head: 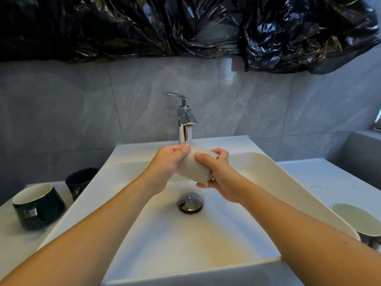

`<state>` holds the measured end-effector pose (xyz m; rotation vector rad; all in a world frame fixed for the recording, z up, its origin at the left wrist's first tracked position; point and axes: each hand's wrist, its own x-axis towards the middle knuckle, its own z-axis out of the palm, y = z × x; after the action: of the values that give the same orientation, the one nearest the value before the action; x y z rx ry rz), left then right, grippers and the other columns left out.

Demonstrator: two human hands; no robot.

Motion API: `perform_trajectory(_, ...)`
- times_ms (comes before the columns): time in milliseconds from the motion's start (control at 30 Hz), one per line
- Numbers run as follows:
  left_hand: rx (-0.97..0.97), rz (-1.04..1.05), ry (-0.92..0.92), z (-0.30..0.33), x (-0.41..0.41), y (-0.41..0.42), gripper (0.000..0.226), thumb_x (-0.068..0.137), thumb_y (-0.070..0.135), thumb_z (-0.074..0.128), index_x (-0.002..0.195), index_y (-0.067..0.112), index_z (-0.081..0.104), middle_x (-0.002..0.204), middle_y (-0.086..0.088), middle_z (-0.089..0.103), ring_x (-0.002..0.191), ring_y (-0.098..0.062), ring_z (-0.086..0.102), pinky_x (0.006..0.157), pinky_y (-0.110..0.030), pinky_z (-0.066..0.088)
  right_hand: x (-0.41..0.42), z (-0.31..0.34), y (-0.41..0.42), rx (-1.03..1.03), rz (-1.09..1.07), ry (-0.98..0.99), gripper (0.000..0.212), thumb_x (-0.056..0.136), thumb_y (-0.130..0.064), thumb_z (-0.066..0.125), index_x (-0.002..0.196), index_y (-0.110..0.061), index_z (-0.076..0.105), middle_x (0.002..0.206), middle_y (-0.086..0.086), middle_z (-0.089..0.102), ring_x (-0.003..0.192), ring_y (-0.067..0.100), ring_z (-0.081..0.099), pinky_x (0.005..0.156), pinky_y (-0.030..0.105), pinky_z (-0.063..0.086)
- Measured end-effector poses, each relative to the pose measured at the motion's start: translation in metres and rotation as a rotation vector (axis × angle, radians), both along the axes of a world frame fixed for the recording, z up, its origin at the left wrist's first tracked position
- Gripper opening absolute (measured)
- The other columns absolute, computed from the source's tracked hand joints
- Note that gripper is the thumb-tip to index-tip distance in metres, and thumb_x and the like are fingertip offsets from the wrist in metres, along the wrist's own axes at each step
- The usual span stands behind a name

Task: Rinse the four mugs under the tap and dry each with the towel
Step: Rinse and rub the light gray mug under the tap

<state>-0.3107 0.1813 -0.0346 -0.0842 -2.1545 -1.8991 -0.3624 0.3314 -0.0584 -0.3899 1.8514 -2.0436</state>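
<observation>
Two hands, left hand (165,164), right hand (219,178), gripping one pale mug (195,164), three mugs aside

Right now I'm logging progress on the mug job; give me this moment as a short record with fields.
tap: faucet running
held item: pale mug under the stream, over the sink
left hand: gripping the mug's left side
right hand: gripping its right side
waiting left: dark green mug and black mug on the counter
waiting right: light mug by the sink
towel: not in view
</observation>
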Motion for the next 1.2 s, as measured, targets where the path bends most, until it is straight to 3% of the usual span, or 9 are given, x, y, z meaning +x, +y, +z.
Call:
perform_trajectory(267, -0.021, -0.145, -0.037, -0.007, 0.001, -0.009, 0.041, 0.081, 0.022, 0.052, 0.114, 0.003, 0.069, 0.111, -0.02, 0.071, 0.096, -0.025, 0.066, 0.085, -0.037, 0.048, -0.005, 0.007, 0.007, -0.01, -0.061, -0.12, 0.057, 0.089, -0.062, 0.057, 0.129, -0.023, 0.045, 0.122, 0.017, 0.06, 0.082, 0.03, 0.063, 0.053, 0.029, 0.053)
perform_trajectory(333, -0.075, -0.141, -0.043, -0.009, 0.002, -0.007, 0.044, 0.085, 0.028, 0.053, 0.116, 0.0, 0.067, 0.106, -0.018, 0.072, 0.092, -0.023, 0.066, 0.083, -0.033, 0.049, -0.005, 0.007, 0.009, 0.013, -0.058, -0.145, 0.059, 0.09, -0.066, 0.051, 0.129, -0.022, 0.047, 0.114, 0.019, 0.064, 0.073, 0.03, 0.064, 0.052, 0.029, 0.052)
perform_trajectory(433, -0.042, -0.073, -0.031, -0.008, -0.003, -0.004, 0.045, 0.095, 0.032, 0.053, 0.116, -0.006, 0.063, 0.102, -0.026, 0.07, 0.088, -0.033, 0.066, 0.086, -0.044, 0.049, -0.003, 0.003, 0.009, 0.067, 0.044, -0.066, 0.073, 0.085, -0.07, 0.053, 0.135, -0.019, 0.04, 0.105, 0.025, 0.065, 0.062, 0.023, 0.064, 0.049, 0.028, 0.043)
perform_trajectory(567, 0.039, 0.052, -0.055, -0.006, -0.006, -0.011, 0.043, 0.103, 0.038, 0.049, 0.11, 0.0, 0.068, 0.097, -0.019, 0.07, 0.089, -0.034, 0.063, 0.081, -0.045, 0.049, 0.002, 0.004, 0.006, 0.096, 0.1, 0.005, 0.06, 0.092, -0.055, 0.057, 0.134, -0.021, 0.031, 0.1, 0.02, 0.059, 0.049, 0.013, 0.056, 0.051, 0.029, 0.036)
perform_trajectory(700, 0.067, -0.008, -0.075, -0.005, -0.003, -0.01, 0.035, 0.096, 0.034, 0.055, 0.113, 0.006, 0.068, 0.098, -0.018, 0.069, 0.09, -0.03, 0.061, 0.078, -0.04, 0.044, 0.0, 0.006, 0.005, 0.119, 0.058, -0.054, 0.065, 0.087, -0.063, 0.057, 0.126, -0.012, 0.051, 0.084, 0.013, 0.054, 0.05, 0.017, 0.048, 0.044, 0.025, 0.038)
perform_trajectory(833, -0.013, -0.119, -0.086, -0.005, -0.001, -0.008, 0.05, 0.076, 0.021, 0.058, 0.122, 0.006, 0.065, 0.115, -0.021, 0.07, 0.099, -0.031, 0.066, 0.086, -0.04, 0.048, 0.002, 0.012, 0.01, 0.129, -0.004, -0.197, 0.064, 0.084, -0.073, 0.05, 0.103, -0.013, 0.061, 0.071, 0.01, 0.055, 0.05, 0.018, 0.042, 0.042, 0.022, 0.034)
perform_trajectory(933, -0.023, -0.072, -0.094, -0.007, -0.002, -0.004, 0.036, 0.089, 0.014, 0.059, 0.124, 0.007, 0.064, 0.116, -0.018, 0.07, 0.106, -0.035, 0.065, 0.09, -0.041, 0.049, 0.001, 0.014, 0.014, 0.212, -0.012, -0.179, 0.07, 0.084, -0.078, 0.043, 0.099, -0.013, 0.062, 0.077, 0.012, 0.059, 0.06, 0.021, 0.047, 0.053, 0.026, 0.039)
perform_trajectory(1067, 0.076, -0.03, -0.097, -0.007, -0.003, 0.001, 0.024, 0.1, 0.008, 0.05, 0.119, 0.007, 0.065, 0.112, -0.014, 0.072, 0.102, -0.031, 0.066, 0.083, -0.038, 0.054, -0.002, 0.009, 0.013, 0.209, 0.007, -0.037, 0.055, 0.088, -0.072, 0.046, 0.11, -0.024, 0.061, 0.107, 0.007, 0.065, 0.096, 0.026, 0.06, 0.091, 0.039, 0.048)
perform_trajectory(1200, 0.132, -0.047, -0.078, -0.004, 0.0, 0.002, 0.022, 0.101, 0.013, 0.053, 0.116, 0.006, 0.066, 0.111, -0.017, 0.072, 0.101, -0.032, 0.067, 0.085, -0.038, 0.054, 0.001, 0.009, 0.011, -0.01, 0.114, -0.075, 0.044, 0.094, -0.054, 0.054, 0.117, -0.019, 0.063, 0.099, 0.013, 0.067, 0.083, 0.027, 0.057, 0.077, 0.038, 0.056)
